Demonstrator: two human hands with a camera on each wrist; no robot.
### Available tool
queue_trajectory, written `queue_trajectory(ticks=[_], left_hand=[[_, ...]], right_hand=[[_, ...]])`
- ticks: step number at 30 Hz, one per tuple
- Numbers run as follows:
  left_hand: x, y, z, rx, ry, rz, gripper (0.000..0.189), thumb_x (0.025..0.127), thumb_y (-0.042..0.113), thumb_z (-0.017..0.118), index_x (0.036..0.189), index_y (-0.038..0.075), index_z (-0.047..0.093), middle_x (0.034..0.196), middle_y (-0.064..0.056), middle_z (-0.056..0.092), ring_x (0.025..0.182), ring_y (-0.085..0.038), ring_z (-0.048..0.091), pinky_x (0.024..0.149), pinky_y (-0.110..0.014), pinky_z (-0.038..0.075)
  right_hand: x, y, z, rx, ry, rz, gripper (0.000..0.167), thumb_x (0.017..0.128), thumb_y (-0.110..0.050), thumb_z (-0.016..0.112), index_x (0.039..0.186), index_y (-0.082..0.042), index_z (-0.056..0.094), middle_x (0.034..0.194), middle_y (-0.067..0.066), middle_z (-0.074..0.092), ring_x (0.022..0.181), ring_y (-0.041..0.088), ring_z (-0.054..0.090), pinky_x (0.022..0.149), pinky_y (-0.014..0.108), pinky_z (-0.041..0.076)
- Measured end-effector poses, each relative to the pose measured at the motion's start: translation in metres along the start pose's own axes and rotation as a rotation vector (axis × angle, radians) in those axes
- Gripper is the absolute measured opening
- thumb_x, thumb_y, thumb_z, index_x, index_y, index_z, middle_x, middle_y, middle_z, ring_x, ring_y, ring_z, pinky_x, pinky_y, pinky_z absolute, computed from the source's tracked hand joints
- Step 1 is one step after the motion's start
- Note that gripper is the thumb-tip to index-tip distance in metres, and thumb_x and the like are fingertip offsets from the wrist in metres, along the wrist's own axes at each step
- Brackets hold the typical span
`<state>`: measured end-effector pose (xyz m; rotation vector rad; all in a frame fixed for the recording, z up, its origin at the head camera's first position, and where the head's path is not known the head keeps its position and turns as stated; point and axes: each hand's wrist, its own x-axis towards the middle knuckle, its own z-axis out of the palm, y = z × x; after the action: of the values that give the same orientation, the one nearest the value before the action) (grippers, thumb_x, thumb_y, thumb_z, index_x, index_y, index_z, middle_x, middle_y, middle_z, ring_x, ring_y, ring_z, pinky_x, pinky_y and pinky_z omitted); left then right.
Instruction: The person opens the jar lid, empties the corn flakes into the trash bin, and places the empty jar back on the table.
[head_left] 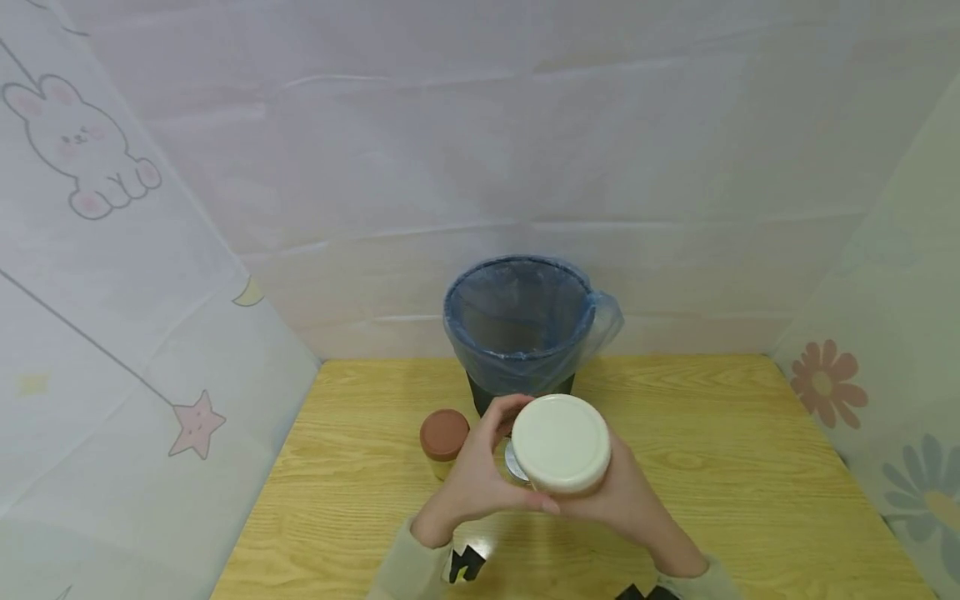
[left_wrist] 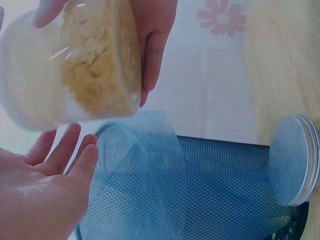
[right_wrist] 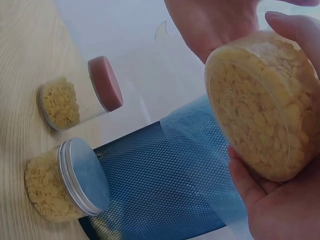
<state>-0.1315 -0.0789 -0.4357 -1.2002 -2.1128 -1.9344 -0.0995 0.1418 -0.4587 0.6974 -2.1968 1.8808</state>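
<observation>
A clear plastic jar [right_wrist: 260, 110] with a cream lid [head_left: 561, 442] is held up over the table, full of pale yellow flake-like pieces. My right hand [head_left: 626, 492] grips its side, fingers curled under it and thumb over it in the right wrist view. My left hand [head_left: 476, 479] is at the jar's left side; the left wrist view shows its fingers relaxed and spread close to the lid. Below it stands a jar with a silver lid [right_wrist: 90, 175], partly hidden by my hands in the head view. A jar with a brown lid [head_left: 445, 433] stands to its left.
A black mesh bin [right_wrist: 150, 185] lined with a blue plastic bag [head_left: 517, 358] stands behind the jars on the wooden table [head_left: 697, 467]. Cloth walls with printed figures [head_left: 90, 150] enclose the table at the back and sides.
</observation>
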Motion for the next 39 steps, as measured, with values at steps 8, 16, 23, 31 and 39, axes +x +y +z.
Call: queue_trajectory(ticks=[8,16,23,31,39], left_hand=[[-0.005,0.004,-0.006,0.004,0.013,0.028,0.082,0.068,0.005,0.096,0.134,0.011,0.047,0.145,-0.008,0.05,0.136,-0.031,0.047,0.112,-0.049,0.037],[-0.006,0.001,-0.004,0.028,0.043,-0.007,0.048,0.09,0.001,0.078,0.129,0.007,0.05,0.143,-0.01,0.051,0.134,-0.029,0.048,0.11,-0.049,0.039],[-0.003,0.0,-0.003,0.043,0.032,-0.015,0.082,0.079,0.001,0.088,0.147,0.007,0.043,0.144,-0.008,0.05,0.134,-0.029,0.049,0.111,-0.046,0.039],[0.0,0.003,-0.001,0.031,-0.002,-0.083,0.101,0.066,0.006,0.097,0.149,0.015,0.041,0.142,-0.001,0.053,0.127,-0.024,0.053,0.106,-0.043,0.043],[0.002,0.004,0.004,-0.098,-0.011,-0.124,0.114,0.053,-0.006,0.098,0.147,0.014,0.037,0.14,-0.003,0.054,0.129,-0.029,0.051,0.109,-0.045,0.04]], right_hand=[[0.0,0.003,-0.01,-0.025,0.057,0.027,0.108,0.06,-0.003,0.1,0.151,-0.016,0.042,0.134,0.008,0.058,0.117,0.022,0.059,0.096,0.032,0.049],[0.0,0.002,-0.011,-0.024,0.065,0.052,0.106,0.06,-0.004,0.1,0.149,-0.015,0.044,0.133,0.008,0.058,0.116,0.021,0.059,0.096,0.032,0.049],[-0.001,0.002,-0.008,-0.007,0.037,0.035,0.103,0.061,-0.004,0.099,0.149,-0.016,0.045,0.133,0.008,0.059,0.117,0.022,0.059,0.097,0.031,0.048],[-0.002,0.001,0.001,0.034,-0.012,0.008,0.104,0.062,-0.005,0.099,0.15,-0.015,0.044,0.133,0.009,0.059,0.117,0.024,0.059,0.098,0.032,0.048],[-0.002,0.003,0.006,0.056,-0.044,0.014,0.101,0.062,-0.006,0.099,0.148,-0.015,0.046,0.133,0.009,0.059,0.118,0.024,0.058,0.099,0.034,0.048]])
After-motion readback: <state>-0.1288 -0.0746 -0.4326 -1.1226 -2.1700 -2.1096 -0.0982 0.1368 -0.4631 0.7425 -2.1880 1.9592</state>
